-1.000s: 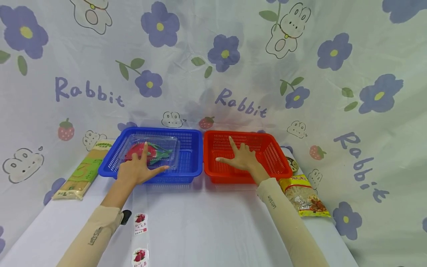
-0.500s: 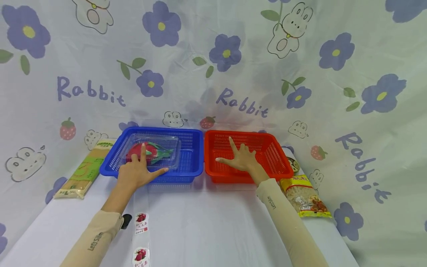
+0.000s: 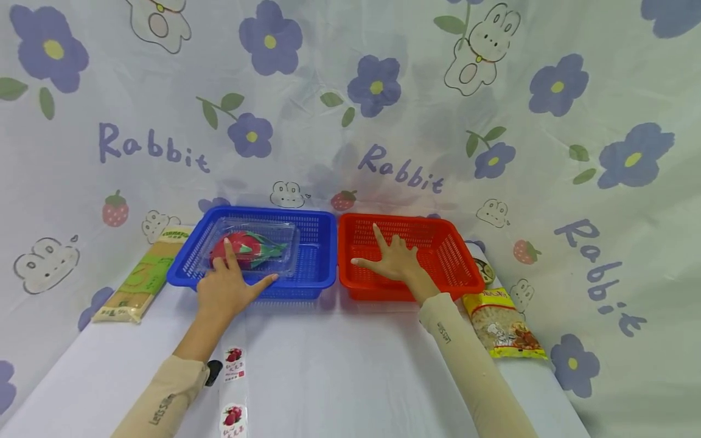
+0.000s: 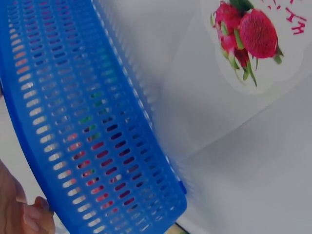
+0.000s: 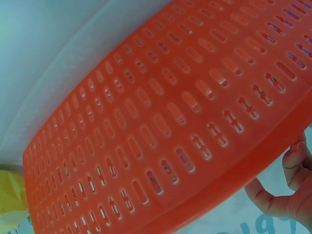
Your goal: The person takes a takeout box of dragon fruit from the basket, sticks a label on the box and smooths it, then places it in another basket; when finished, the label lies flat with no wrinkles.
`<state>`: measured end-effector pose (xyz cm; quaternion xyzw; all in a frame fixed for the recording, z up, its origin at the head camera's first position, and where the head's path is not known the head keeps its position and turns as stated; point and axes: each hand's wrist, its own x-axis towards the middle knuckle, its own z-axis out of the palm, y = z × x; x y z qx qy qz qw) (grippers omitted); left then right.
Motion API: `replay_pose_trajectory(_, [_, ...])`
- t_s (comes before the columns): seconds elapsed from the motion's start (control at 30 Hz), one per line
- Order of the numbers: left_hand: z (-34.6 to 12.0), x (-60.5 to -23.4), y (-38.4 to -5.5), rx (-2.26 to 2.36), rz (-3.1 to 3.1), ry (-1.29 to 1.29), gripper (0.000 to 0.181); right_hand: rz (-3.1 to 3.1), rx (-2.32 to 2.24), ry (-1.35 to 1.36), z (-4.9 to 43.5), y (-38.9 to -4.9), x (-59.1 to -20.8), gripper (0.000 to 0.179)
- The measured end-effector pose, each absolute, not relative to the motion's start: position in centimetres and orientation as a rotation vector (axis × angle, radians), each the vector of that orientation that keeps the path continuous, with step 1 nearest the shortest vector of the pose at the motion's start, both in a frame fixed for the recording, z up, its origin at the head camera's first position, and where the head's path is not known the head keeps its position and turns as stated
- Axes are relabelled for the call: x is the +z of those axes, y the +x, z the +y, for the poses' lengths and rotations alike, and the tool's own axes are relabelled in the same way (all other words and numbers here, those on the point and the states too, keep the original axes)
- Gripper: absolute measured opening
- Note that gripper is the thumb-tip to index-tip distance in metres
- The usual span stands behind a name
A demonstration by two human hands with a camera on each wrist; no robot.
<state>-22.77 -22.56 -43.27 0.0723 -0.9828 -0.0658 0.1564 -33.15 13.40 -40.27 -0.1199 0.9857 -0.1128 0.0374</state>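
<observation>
A blue basket point(image 3: 306, 283) and a red basket point(image 3: 350, 292) stand side by side on the white table. In the blue one a clear plastic box point(image 3: 285, 228) lies over a red dragon fruit point(image 3: 249, 246) with green leaf tips. My left hand point(image 3: 224, 286) is spread over the blue basket's front rim, its forefinger overlapping the dragon fruit in the head view. Over the red basket, my right hand point(image 3: 397, 258) has thumb and forefinger stretched out, the other fingers slightly bent. Neither hand holds anything. The wrist views show each basket's slotted wall, with the hand beyond the rim.
A long noodle packet point(image 3: 145, 274) lies left of the blue basket. Right of the red basket are a yellow-edged food bag point(image 3: 504, 328) and a round-labelled item point(image 3: 484, 271). A clear strip with dragon fruit stickers point(image 3: 234, 365) runs down the table. A printed curtain point(image 3: 323, 152) hangs behind.
My left hand has shifted slightly left and toward me relative to the blue basket. The right hand is nearly still. The whole head view has drifted a little.
</observation>
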Motion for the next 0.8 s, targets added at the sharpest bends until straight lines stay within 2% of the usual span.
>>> replay_pose_trajectory(0.8, [-20.8, -44.1, -21.4, -0.205, -2.781, 0.442, 0.132, 3.04, -0.421, -0.408, 12.1, -33.0, -39.9, 0.117])
